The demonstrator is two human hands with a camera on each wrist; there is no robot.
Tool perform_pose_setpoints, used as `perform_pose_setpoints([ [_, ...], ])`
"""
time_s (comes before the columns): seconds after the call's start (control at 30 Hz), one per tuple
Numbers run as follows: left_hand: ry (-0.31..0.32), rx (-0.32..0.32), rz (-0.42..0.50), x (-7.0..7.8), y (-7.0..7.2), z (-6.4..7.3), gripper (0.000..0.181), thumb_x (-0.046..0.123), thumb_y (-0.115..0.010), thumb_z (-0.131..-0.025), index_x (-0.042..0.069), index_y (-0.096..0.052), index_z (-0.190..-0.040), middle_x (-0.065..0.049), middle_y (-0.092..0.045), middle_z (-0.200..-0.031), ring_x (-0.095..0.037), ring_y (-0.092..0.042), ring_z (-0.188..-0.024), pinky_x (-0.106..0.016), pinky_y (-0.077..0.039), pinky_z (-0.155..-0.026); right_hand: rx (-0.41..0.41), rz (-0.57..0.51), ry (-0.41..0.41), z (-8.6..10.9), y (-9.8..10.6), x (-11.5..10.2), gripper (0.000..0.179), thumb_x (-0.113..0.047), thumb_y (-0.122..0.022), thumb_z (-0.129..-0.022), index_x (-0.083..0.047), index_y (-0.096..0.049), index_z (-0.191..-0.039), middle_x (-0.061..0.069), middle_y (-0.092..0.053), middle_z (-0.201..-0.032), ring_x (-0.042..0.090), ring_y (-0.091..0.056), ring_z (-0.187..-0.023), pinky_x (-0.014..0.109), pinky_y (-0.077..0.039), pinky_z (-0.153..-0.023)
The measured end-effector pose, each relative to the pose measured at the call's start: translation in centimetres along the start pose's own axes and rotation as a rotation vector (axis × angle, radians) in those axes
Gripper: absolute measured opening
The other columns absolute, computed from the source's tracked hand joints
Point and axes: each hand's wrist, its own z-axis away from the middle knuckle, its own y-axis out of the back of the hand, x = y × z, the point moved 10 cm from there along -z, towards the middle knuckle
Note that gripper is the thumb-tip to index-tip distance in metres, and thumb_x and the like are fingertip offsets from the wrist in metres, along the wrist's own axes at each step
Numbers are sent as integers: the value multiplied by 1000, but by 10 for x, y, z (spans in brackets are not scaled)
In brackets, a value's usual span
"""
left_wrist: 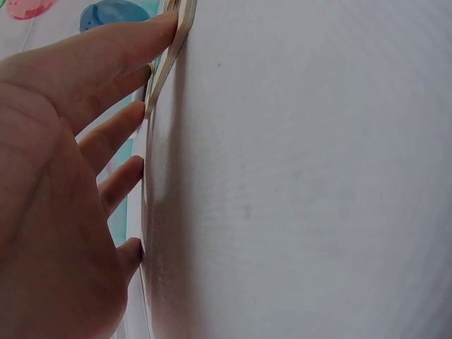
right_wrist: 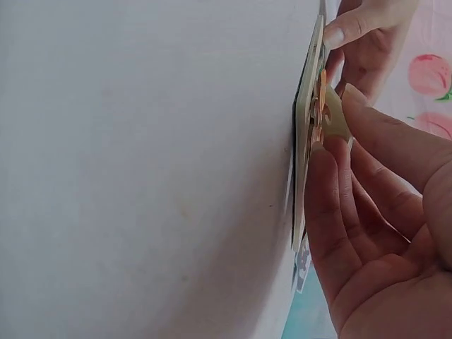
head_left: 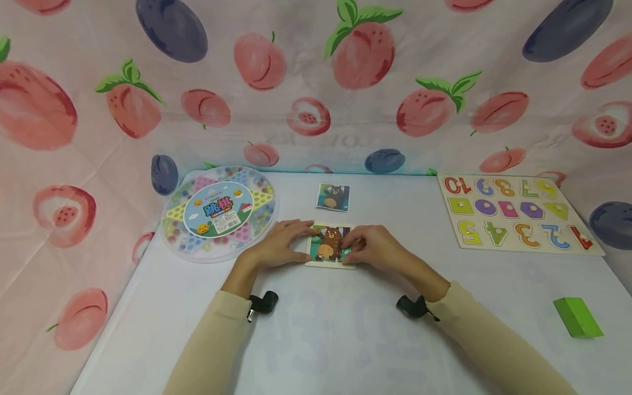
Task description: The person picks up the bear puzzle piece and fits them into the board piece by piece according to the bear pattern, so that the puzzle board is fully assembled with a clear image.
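Observation:
A wooden bear puzzle board (head_left: 328,265) lies on the table between the two hands. My left hand (head_left: 280,243) is at its left side, the thumb and a finger touching the edge; in the left wrist view the fingers are fairly straight and spread. At the board's right side my right hand (head_left: 377,247) pinches a small wooden puzzle piece (right_wrist: 336,116) between thumb and fingers, tilted up from the board's face. The fingers partly cover the brown bear picture. Just behind the board lies a matching bear picture card (head_left: 333,197).
On the left sits a round Chinese checkers set (head_left: 217,211) under a clear lid. A wooden number-and-shape board (head_left: 523,214) lies at the back right. Nearer on the right is a green block (head_left: 577,317). Fruit-patterned cloth (head_left: 306,66) hangs behind the white table (head_left: 336,340).

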Motion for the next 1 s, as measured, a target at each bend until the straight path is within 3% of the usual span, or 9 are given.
perform_pose_setpoints([
  [0.27,16,-5,6,1,-1,1,56,30,-74,-91,19,-58,-144,-2,-35,-168,-34,-23,-157,-57,-17,-129,-7,-17,27,-1,-4,0,22,-18,-86,-81,-10,-76,-100,6,-75,-98,5,-67,-75,20,-54,-66],
  [0.63,17,-9,-1,1,-1,0,57,30,-74,-91,19,-57,-145,-2,-35,-168,-34,-22,-157,-57,-16,-130,-4,34,-5,-1,-4,0,20,-18,-90,-76,-11,-78,-91,5,-74,-102,6,-63,-71,20,-52,-64],
  [1.0,32,-15,4,-2,-1,0,57,31,-74,-92,19,-57,-145,-1,-34,-168,-33,-21,-158,-56,-16,-130,-15,107,19,-5,-5,-4,19,-17,-90,-75,-12,-79,-89,4,-71,-97,7,-58,-70,21,-49,-63],
])
